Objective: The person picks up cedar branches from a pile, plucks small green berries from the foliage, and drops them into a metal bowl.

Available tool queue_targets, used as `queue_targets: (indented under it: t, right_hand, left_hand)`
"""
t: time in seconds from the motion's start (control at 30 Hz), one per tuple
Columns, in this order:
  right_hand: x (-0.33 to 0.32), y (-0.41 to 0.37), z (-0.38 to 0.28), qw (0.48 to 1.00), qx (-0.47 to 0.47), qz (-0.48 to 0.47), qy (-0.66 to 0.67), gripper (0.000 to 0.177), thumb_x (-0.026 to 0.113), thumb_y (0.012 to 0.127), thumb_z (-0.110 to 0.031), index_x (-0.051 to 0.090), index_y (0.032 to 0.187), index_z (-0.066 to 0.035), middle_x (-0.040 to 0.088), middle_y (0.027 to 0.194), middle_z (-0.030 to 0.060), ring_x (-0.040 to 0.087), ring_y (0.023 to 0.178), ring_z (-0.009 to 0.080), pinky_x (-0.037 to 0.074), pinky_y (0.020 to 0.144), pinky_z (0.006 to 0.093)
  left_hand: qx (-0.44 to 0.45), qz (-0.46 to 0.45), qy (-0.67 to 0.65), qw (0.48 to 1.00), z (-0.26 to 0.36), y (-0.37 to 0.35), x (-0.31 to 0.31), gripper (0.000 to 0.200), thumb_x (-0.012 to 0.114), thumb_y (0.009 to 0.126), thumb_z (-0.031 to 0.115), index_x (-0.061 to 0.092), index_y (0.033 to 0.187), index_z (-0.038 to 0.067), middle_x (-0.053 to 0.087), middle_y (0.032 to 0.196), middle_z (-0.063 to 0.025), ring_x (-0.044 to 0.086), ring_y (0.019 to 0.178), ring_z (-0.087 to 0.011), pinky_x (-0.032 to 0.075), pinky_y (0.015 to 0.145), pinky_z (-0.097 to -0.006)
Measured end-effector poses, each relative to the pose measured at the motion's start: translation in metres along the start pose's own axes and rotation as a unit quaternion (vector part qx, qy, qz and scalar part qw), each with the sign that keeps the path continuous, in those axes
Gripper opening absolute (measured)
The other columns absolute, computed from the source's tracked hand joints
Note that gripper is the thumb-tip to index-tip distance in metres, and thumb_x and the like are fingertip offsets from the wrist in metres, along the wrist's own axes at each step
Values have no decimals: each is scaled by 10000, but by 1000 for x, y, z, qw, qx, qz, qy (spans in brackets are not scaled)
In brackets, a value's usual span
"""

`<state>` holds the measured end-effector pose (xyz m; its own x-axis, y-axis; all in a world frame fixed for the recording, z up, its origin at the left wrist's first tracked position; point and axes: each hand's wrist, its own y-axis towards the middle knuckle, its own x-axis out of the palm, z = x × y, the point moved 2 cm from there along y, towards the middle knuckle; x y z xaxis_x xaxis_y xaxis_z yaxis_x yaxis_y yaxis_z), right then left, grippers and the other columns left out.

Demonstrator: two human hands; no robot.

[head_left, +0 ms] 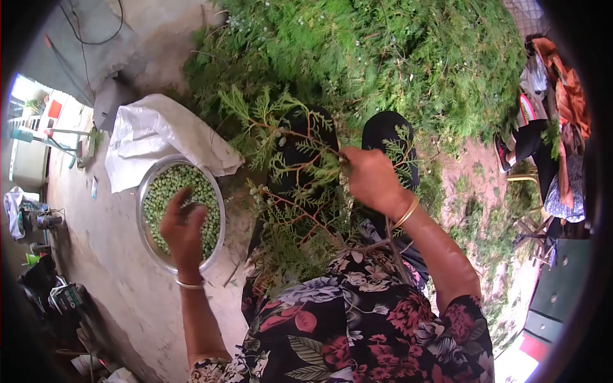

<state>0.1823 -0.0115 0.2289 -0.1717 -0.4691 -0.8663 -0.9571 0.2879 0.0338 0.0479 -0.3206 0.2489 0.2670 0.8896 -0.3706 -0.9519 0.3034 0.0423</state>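
A leafy green branch [295, 191] with thin reddish stems lies across my lap, over my floral dress. My right hand [370, 179] is closed on its twigs near the top. My left hand [183, 233] hovers over a round metal bowl [145, 191] on the ground to my left, fingers loosely curled; whether it holds anything is unclear. The bowl is full of small green seed cones [191, 185].
A big heap of cut green branches [383, 57] fills the ground ahead. A white sack [150, 131] lies behind the bowl. Another person [549, 147] sits at the right by a small stool. Clutter and containers [38, 223] line the far left.
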Motion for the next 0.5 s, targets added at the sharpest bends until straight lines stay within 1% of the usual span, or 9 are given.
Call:
queue_targets:
  t: [0.03, 0.07, 0.1, 0.17, 0.2, 0.27, 0.33, 0.43, 0.5]
  right_hand:
    - [-1, 1, 7, 994, 7, 52, 97, 363, 531, 659, 65, 625, 1007, 25, 655, 844, 231, 641, 752, 393, 529, 662, 382]
    - [-7, 2, 7, 985, -4, 97, 141, 251, 541, 711, 60, 647, 935, 24, 663, 785, 190, 660, 698, 289, 520, 652, 340]
    - [-15, 3, 4, 986, -4, 97, 136, 251, 541, 711, 60, 647, 935, 24, 663, 785, 190, 660, 698, 289, 520, 652, 340]
    - [-31, 5, 1, 946, 109, 15, 305, 208, 576, 767, 26, 634, 966, 40, 649, 713, 124, 603, 625, 164, 500, 617, 305]
    - [-34, 6, 5, 937, 137, 6, 321, 149, 595, 814, -21, 642, 939, 45, 597, 672, 34, 497, 595, 75, 457, 562, 259]
    - [-45, 5, 7, 910, 166, 10, 379, 139, 595, 819, -28, 649, 930, 38, 571, 664, 8, 480, 581, 64, 436, 535, 246]
    - [-55, 1, 21, 886, 200, 12, 418, 109, 630, 834, -81, 660, 897, 3, 536, 646, -38, 447, 559, 35, 397, 485, 216]
    - [-65, 0, 31, 854, 212, 127, 459, 131, 665, 833, -127, 654, 867, 0, 547, 646, -38, 453, 555, 29, 396, 471, 209]
    - [-77, -3, 43, 865, 223, 130, 430, 148, 683, 830, -142, 653, 857, 0, 574, 667, -27, 467, 554, 28, 401, 469, 194]
  left_hand:
    - [13, -82, 16, 996, 17, -7, 18, 365, 623, 780, 11, 592, 1141, -34, 642, 1071, -106, 609, 957, -169, 490, 833, -298]
    - [95, -143, 40, 984, 35, -12, 39, 342, 640, 755, 6, 614, 1096, -18, 656, 1035, -118, 631, 915, -191, 503, 799, -309]
    - [179, -203, 63, 961, 50, -17, 61, 321, 658, 731, 1, 635, 1051, -2, 671, 999, -130, 652, 873, -214, 516, 766, -320]
    - [307, -250, 71, 916, 69, -25, 100, 328, 695, 693, 25, 634, 1015, 16, 652, 991, -174, 646, 858, -300, 520, 746, -362]
    - [311, -250, 67, 914, 70, -27, 114, 328, 695, 693, 25, 634, 1015, 16, 652, 991, -174, 646, 858, -300, 520, 746, -362]
    - [319, -344, 114, 876, 66, -30, 139, 314, 708, 690, 45, 618, 990, 11, 632, 990, -187, 621, 843, -360, 512, 730, -404]
    - [323, -335, 129, 876, 71, -32, 148, 318, 699, 695, 44, 608, 998, 5, 623, 1002, -186, 615, 851, -366, 507, 732, -414]
    - [333, -329, 149, 871, 66, -35, 157, 338, 687, 701, 42, 588, 1021, -5, 601, 1047, -190, 606, 869, -370, 498, 745, -419]
    - [341, -337, 148, 865, 60, -39, 163, 354, 683, 702, 40, 579, 1037, -10, 588, 1081, -195, 601, 879, -368, 493, 757, -415]
